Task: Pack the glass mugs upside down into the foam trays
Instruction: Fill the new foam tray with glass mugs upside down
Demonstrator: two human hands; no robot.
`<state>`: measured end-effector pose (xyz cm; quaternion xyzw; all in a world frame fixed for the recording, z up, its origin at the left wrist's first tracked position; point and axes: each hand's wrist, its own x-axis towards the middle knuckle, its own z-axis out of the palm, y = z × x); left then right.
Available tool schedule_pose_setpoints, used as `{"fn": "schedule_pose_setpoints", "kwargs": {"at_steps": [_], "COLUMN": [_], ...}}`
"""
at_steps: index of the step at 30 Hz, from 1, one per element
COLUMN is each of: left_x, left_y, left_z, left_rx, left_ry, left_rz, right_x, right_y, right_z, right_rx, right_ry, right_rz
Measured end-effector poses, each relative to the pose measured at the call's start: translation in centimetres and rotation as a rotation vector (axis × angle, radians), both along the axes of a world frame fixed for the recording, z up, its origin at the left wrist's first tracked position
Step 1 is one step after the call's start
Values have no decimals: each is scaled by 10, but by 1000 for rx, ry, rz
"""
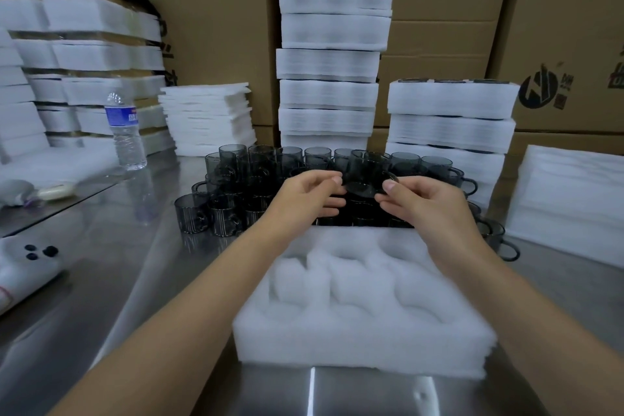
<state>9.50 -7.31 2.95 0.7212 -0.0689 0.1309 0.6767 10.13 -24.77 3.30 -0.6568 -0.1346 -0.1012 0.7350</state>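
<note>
Fingers (388,186) of our right hand (435,209) pinch one dark glass mug (363,188) from its 3 o'clock side, thumb on top; fingertips of our left hand (310,196) close on it from 9 o'clock. Both hands grip the same mug, which sits lifted a bit above the rest. It looks tipped, one round end facing us, probably mid-flip so it goes rim-down, though we can't tell rim from base at this blur. The two-hand hold makes sense: glass is slick, and turning it over needs control from both sides. The mug cluster (256,186) stands at 12 o'clock of the foam tray (364,331), touching or just beside its far edge, so each pick is a short reach. The tray sits right in front of us at 6 o'clock on the steel table (141,280), its pockets all bare from what we see, so packing of this tray hasn't begun. Filled-looking foam stacks (331,61) sit at 12 o'clock against the cartons (557,27), out of the work zone. Flat foam sheets (570,206) at 3 o'clock are likely covers, handy for the right hand. A water bottle (125,132) stands at 10 o'clock, well clear. Next step, we judge: finish the flip, then seat it in a far pocket.
</note>
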Motion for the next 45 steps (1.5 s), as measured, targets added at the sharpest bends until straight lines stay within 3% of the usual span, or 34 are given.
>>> {"fn": "schedule_pose_setpoints", "kwargs": {"at_steps": [7,15,21,45], "left_x": [-2,-1,-1,-3], "left_y": [3,4,4,3], "left_z": [3,1,0,0], "left_rx": [-171,-187,-154,-99], "left_ry": [123,130,115,136], "left_rz": [-162,-170,-140,-152], "right_x": [-1,-7,-4,-4], "right_y": [-1,1,2,1], "right_z": [-3,-4,-7,-4], "right_rx": [-56,-402,-541,-398], "right_ry": [-7,-103,-115,-16], "right_rz": [86,133,92,16]}}
